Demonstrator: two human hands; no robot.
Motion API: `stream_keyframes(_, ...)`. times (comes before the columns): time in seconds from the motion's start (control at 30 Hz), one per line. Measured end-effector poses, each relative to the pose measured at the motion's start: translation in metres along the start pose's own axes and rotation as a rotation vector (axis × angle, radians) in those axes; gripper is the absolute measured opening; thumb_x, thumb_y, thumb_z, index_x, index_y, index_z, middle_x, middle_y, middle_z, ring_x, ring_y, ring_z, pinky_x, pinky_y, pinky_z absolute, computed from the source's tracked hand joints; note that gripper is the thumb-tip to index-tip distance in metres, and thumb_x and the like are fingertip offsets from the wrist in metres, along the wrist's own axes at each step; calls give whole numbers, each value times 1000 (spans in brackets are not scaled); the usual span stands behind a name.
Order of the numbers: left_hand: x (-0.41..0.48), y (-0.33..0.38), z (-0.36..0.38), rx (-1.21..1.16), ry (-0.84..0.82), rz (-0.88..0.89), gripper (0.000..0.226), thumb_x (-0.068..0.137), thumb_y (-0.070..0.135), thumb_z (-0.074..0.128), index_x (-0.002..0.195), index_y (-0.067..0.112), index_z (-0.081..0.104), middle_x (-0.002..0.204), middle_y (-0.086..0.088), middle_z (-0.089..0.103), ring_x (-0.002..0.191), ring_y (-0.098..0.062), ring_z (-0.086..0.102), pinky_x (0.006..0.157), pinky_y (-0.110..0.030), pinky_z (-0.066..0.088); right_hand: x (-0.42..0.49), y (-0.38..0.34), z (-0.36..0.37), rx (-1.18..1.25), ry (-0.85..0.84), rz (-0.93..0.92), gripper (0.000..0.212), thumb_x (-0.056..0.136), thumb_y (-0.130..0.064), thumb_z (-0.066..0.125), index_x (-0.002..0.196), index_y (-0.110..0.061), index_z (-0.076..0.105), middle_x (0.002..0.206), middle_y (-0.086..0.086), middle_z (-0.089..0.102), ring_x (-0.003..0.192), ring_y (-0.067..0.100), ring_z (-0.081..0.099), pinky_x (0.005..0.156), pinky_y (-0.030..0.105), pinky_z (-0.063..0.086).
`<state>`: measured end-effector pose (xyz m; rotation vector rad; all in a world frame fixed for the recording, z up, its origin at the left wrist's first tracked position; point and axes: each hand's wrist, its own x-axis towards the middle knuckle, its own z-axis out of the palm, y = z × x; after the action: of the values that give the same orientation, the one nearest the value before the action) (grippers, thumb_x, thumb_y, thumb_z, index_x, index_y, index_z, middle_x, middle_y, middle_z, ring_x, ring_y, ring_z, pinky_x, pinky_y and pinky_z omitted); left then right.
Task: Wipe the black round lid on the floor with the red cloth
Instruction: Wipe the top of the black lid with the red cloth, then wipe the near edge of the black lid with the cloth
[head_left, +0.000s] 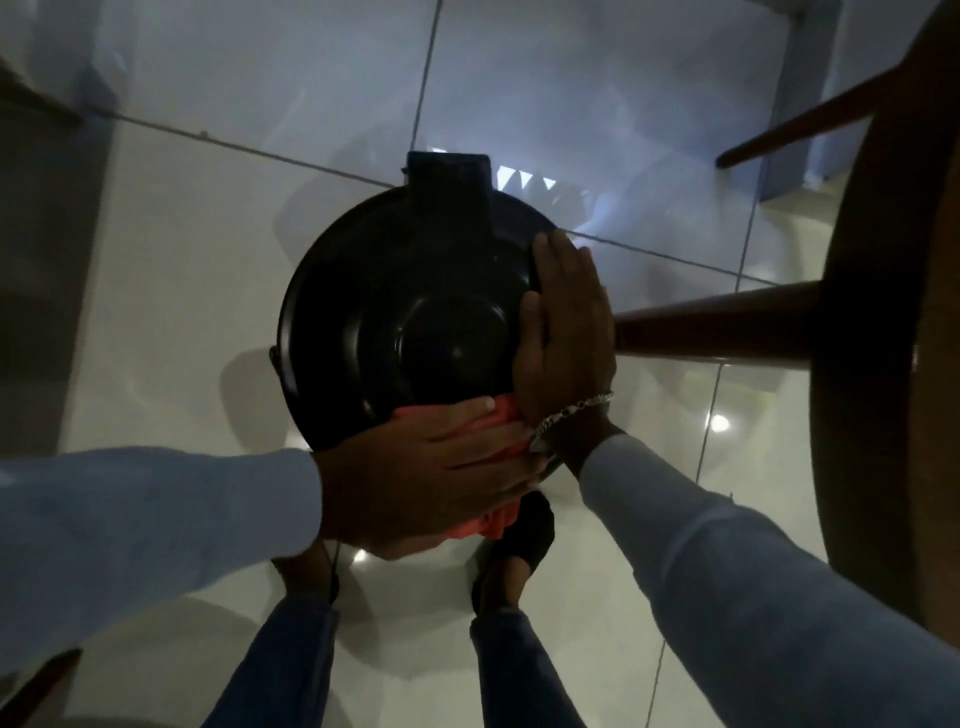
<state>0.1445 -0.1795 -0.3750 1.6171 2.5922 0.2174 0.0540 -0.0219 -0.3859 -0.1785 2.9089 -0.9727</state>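
A black round lid (395, 291) with a raised centre disc and a rectangular tab at its far edge lies on the white tiled floor. My left hand (431, 473) presses flat on the red cloth (498, 421) at the lid's near rim; the cloth shows between the fingers and hangs below the palm. Along the lid's right rim rests my right hand (566, 327), flat with fingers together, a silver bracelet on its wrist. It holds nothing.
A dark wooden round stool or table (883, 312) stands at the right, one leg (717, 325) reaching almost to my right hand. My two feet (514, 545) are just below the lid. Dark furniture edges sit at the far left.
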Motion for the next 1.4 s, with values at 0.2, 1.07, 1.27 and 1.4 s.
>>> stream_keyframes(0.2, -6, 14, -42, -301, -43, -564, 72, 93, 51, 43, 149, 9, 27, 155, -16, 36, 146, -37, 29, 114, -56, 31, -3, -25, -37, 230, 15, 217, 47, 95, -19, 39, 141, -9, 43, 152, 14, 41, 147, 31, 28, 123, 46, 21)
stream_keyframes(1.07, 37, 6, -132, -1272, -142, -1083, 44, 81, -12, 64, 98, 29, 60, 90, 11, 67, 83, -4, 62, 71, -4, 47, -122, -73, -127, 727, -309, 1002, 21, 80, -4, 71, 87, -18, 57, 102, 16, 70, 90, 24, 65, 67, 10, 47)
stream_keyframes(1.27, 36, 16, -130, -1422, 39, -1223, 38, 66, 6, 76, 102, 6, 64, 96, -19, 72, 89, -25, 67, 79, -36, 55, -116, -69, -120, 684, -216, 1030, 26, 77, 6, 66, 71, -17, 57, 88, 27, 71, 85, 31, 65, 89, 46, 54)
stream_keyframes(1.4, 51, 27, -258, -1434, 85, -1147, 43, 62, 14, 76, 102, 4, 64, 95, -22, 74, 86, -31, 70, 80, -48, 57, -118, -139, -234, 741, -118, 936, 19, 73, -7, 74, 75, -21, 62, 69, 5, 69, 71, 21, 63, 78, 41, 55)
